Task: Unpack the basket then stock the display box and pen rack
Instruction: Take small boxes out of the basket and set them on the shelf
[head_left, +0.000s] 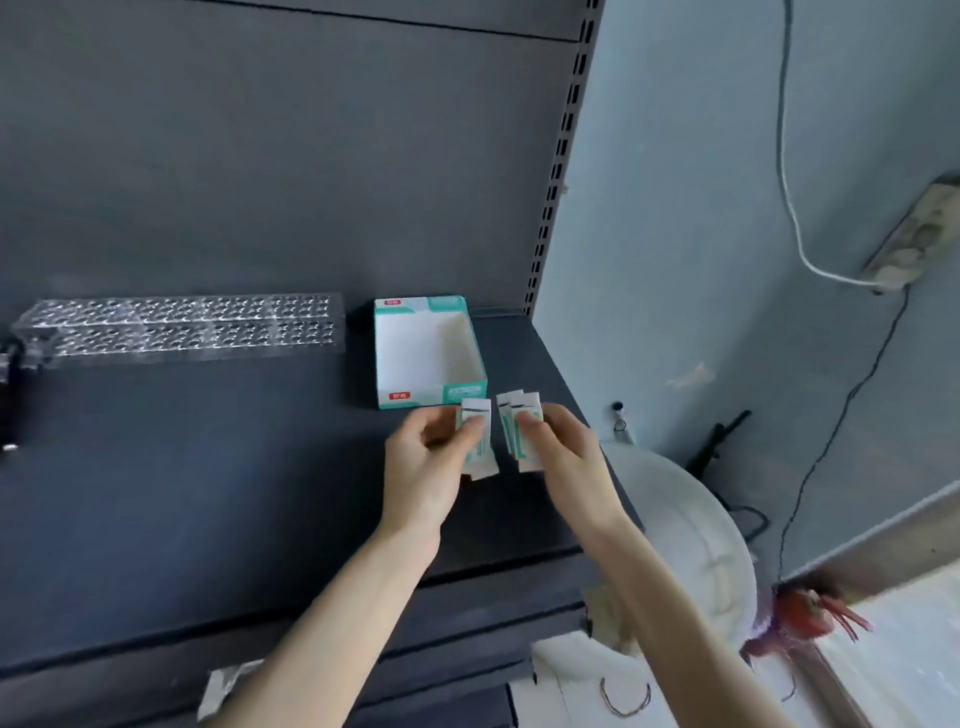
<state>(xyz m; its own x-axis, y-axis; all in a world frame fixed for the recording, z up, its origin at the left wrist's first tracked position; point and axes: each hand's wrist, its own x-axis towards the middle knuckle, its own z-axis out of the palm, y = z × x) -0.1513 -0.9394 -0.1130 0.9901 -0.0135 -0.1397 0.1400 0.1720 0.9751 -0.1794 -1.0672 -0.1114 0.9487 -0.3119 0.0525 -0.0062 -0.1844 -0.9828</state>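
A white and teal display box (457, 393) stands open-topped on the dark shelf (208, 493), nothing visible inside. Just in front of it my left hand (428, 462) pinches a small white and teal packet (479, 441). My right hand (566, 462) grips a fanned bunch of several like packets (517, 428) beside it. The two hands are close together, a narrow gap between their packets. A clear acrylic pen rack (182, 327) with many holes lies along the shelf's back at the left, with no pens in it.
A slotted shelf upright (558, 156) rises at the shelf's right end. Right of the shelf, lower down, sits a white round object (691, 525). Cables (831, 441) and a power strip (914, 234) hang on the blue wall. A dark object (8, 374) sits at the far left.
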